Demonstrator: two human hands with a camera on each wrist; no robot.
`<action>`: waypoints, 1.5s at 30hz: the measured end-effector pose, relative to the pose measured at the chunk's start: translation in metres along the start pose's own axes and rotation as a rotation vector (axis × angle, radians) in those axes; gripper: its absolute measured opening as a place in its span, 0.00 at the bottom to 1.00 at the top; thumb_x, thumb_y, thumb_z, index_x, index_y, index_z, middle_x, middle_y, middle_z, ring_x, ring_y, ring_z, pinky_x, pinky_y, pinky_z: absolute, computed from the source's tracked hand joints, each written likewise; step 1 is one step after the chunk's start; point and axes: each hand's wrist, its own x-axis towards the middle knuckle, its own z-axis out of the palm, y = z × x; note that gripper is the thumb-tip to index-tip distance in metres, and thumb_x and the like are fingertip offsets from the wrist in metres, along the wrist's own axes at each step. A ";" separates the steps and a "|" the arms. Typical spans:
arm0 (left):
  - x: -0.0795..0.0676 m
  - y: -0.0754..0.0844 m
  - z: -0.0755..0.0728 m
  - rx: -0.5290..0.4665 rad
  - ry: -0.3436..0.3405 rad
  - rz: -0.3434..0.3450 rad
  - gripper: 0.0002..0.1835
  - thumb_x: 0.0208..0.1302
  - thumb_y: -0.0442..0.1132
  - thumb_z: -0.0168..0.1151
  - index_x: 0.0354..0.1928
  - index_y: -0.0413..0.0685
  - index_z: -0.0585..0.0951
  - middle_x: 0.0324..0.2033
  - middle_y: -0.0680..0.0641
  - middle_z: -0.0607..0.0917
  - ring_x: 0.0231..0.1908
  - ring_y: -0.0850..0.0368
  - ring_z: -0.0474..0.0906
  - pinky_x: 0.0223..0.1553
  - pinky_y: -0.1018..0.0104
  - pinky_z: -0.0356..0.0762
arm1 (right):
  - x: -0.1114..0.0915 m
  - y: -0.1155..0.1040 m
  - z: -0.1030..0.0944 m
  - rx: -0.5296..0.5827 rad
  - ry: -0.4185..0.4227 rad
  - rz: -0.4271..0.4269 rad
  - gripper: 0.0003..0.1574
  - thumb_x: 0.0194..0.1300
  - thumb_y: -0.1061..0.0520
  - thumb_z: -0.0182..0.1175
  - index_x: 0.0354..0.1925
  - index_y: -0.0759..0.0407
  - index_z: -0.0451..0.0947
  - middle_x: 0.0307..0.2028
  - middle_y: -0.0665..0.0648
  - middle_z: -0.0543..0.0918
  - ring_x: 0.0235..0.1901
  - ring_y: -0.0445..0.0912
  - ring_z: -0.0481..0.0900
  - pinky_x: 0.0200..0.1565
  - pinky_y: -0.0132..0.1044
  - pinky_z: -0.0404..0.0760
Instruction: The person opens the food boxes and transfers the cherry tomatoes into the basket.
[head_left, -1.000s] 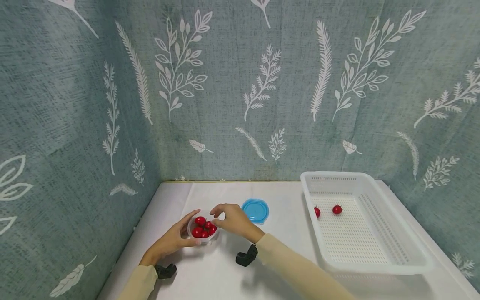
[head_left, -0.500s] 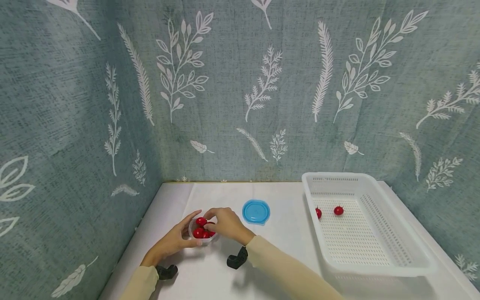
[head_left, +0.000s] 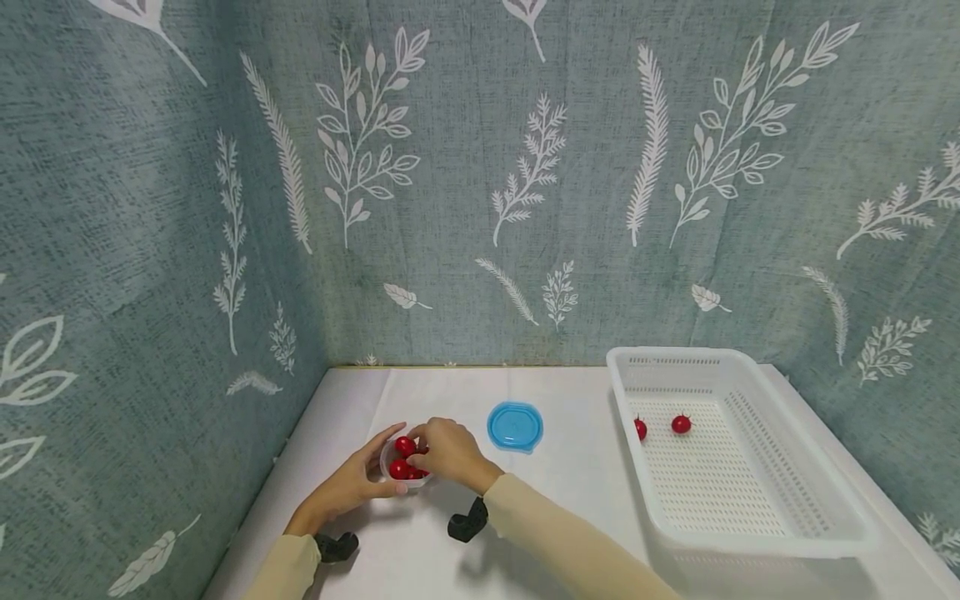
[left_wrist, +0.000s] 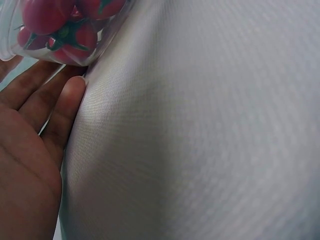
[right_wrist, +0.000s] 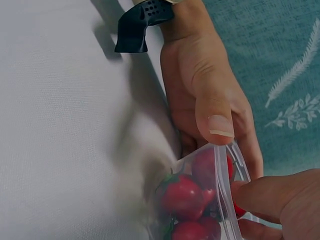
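A small clear plastic container [head_left: 386, 467] of cherry tomatoes [left_wrist: 47, 15] stands on the white table at the left. My left hand [head_left: 348, 483] holds it from the left, thumb on the near side and fingers round the far side; in the right wrist view the left thumb [right_wrist: 220, 125] lies at the rim. My right hand [head_left: 453, 454] reaches over the rim from the right, its fingertips [right_wrist: 250, 195] down among the tomatoes, with a red tomato [right_wrist: 239, 211] between them. In the head view the right hand hides part of the container.
A blue lid [head_left: 515, 426] lies on the table behind the right hand. At the right stands a white perforated basket [head_left: 720, 492] with two cherry tomatoes [head_left: 681, 423] in it. Patterned cloth walls [head_left: 450, 167] rise at the back and sides.
My right hand has moved left and down from the container's right rim, and its fingers have gone in among the tomatoes. The left hand has kept its hold on the container.
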 end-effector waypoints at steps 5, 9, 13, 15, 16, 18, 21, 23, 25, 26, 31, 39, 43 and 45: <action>0.001 0.000 0.001 0.024 0.002 0.004 0.54 0.61 0.42 0.77 0.82 0.57 0.52 0.74 0.34 0.64 0.69 0.38 0.68 0.66 0.45 0.70 | 0.001 -0.001 0.003 0.016 0.013 0.017 0.15 0.62 0.54 0.75 0.47 0.53 0.88 0.42 0.50 0.89 0.39 0.41 0.83 0.36 0.28 0.79; 0.001 0.000 0.000 0.020 -0.002 0.002 0.55 0.61 0.42 0.77 0.82 0.59 0.52 0.74 0.34 0.66 0.69 0.39 0.70 0.65 0.47 0.71 | 0.002 -0.002 0.003 0.034 0.011 0.025 0.13 0.63 0.54 0.74 0.47 0.52 0.86 0.42 0.47 0.89 0.39 0.40 0.84 0.36 0.28 0.79; 0.001 0.002 0.000 0.046 0.019 -0.013 0.55 0.60 0.44 0.78 0.82 0.60 0.53 0.74 0.36 0.66 0.68 0.42 0.71 0.64 0.53 0.74 | 0.001 -0.003 0.002 0.035 0.018 0.012 0.13 0.64 0.52 0.73 0.47 0.53 0.87 0.42 0.47 0.89 0.40 0.40 0.84 0.37 0.29 0.80; 0.002 0.002 0.000 0.054 0.026 -0.021 0.55 0.60 0.45 0.78 0.82 0.61 0.53 0.74 0.37 0.65 0.68 0.43 0.71 0.64 0.54 0.74 | 0.001 -0.004 0.001 0.031 0.020 0.010 0.15 0.65 0.51 0.73 0.48 0.54 0.88 0.41 0.48 0.90 0.39 0.41 0.84 0.37 0.30 0.80; 0.002 0.002 0.000 0.057 0.030 -0.024 0.55 0.60 0.45 0.78 0.82 0.62 0.53 0.75 0.38 0.65 0.68 0.43 0.71 0.63 0.55 0.74 | 0.000 -0.004 0.000 0.029 0.021 0.009 0.15 0.65 0.50 0.73 0.48 0.54 0.88 0.42 0.48 0.90 0.39 0.41 0.84 0.36 0.30 0.80; 0.002 0.003 0.000 0.058 0.031 -0.024 0.55 0.60 0.45 0.78 0.82 0.62 0.53 0.75 0.38 0.65 0.68 0.43 0.71 0.64 0.55 0.74 | 0.000 -0.004 0.000 0.025 0.020 0.012 0.16 0.65 0.49 0.73 0.48 0.54 0.88 0.43 0.47 0.90 0.40 0.41 0.84 0.36 0.31 0.80; 0.001 0.003 0.001 0.057 0.024 -0.016 0.55 0.60 0.45 0.78 0.82 0.61 0.53 0.74 0.36 0.65 0.68 0.42 0.71 0.64 0.51 0.73 | 0.001 -0.003 0.001 0.033 0.015 0.019 0.15 0.65 0.48 0.73 0.47 0.52 0.87 0.44 0.46 0.90 0.40 0.41 0.84 0.36 0.31 0.79; 0.001 0.003 0.001 0.059 0.022 -0.013 0.55 0.60 0.45 0.78 0.82 0.60 0.53 0.74 0.35 0.65 0.68 0.41 0.71 0.65 0.49 0.72 | 0.001 -0.002 0.002 0.040 0.009 0.023 0.14 0.65 0.48 0.73 0.46 0.52 0.86 0.44 0.46 0.90 0.40 0.41 0.84 0.37 0.31 0.79; 0.001 0.003 0.001 0.058 0.023 -0.016 0.55 0.60 0.45 0.78 0.82 0.60 0.53 0.74 0.36 0.65 0.68 0.41 0.70 0.65 0.49 0.72 | 0.002 -0.001 0.003 0.042 0.002 0.026 0.14 0.65 0.48 0.73 0.46 0.52 0.86 0.43 0.46 0.90 0.39 0.41 0.83 0.37 0.31 0.79; 0.001 0.003 0.001 0.055 0.025 -0.020 0.55 0.60 0.45 0.78 0.82 0.60 0.53 0.75 0.36 0.64 0.69 0.41 0.70 0.65 0.49 0.72 | 0.002 -0.001 0.003 0.038 0.000 0.026 0.15 0.65 0.48 0.73 0.46 0.52 0.87 0.42 0.46 0.90 0.39 0.40 0.83 0.37 0.31 0.79; 0.002 0.002 0.001 0.055 0.019 -0.011 0.55 0.60 0.44 0.78 0.82 0.58 0.52 0.76 0.36 0.61 0.70 0.39 0.68 0.66 0.49 0.71 | 0.003 -0.001 0.003 0.020 -0.009 0.020 0.17 0.64 0.47 0.73 0.47 0.54 0.89 0.37 0.48 0.89 0.34 0.39 0.81 0.32 0.29 0.78; 0.001 0.001 0.001 0.027 0.008 -0.008 0.55 0.61 0.42 0.77 0.83 0.55 0.52 0.75 0.34 0.64 0.70 0.37 0.68 0.65 0.47 0.72 | 0.002 0.000 0.001 0.066 -0.050 0.015 0.16 0.64 0.50 0.74 0.46 0.57 0.89 0.36 0.49 0.89 0.32 0.37 0.79 0.32 0.26 0.77; 0.000 0.000 0.000 0.033 0.014 -0.019 0.56 0.60 0.42 0.78 0.83 0.55 0.51 0.75 0.35 0.64 0.71 0.38 0.66 0.66 0.46 0.70 | 0.003 0.001 -0.002 0.037 -0.069 0.006 0.15 0.64 0.53 0.74 0.45 0.59 0.90 0.37 0.50 0.90 0.34 0.37 0.81 0.34 0.26 0.77; 0.000 -0.001 0.000 0.048 0.018 -0.020 0.56 0.60 0.43 0.78 0.83 0.55 0.51 0.75 0.36 0.64 0.71 0.38 0.65 0.67 0.44 0.68 | 0.003 0.000 -0.003 0.019 -0.082 -0.005 0.14 0.63 0.53 0.74 0.45 0.58 0.90 0.38 0.49 0.90 0.34 0.35 0.80 0.36 0.25 0.77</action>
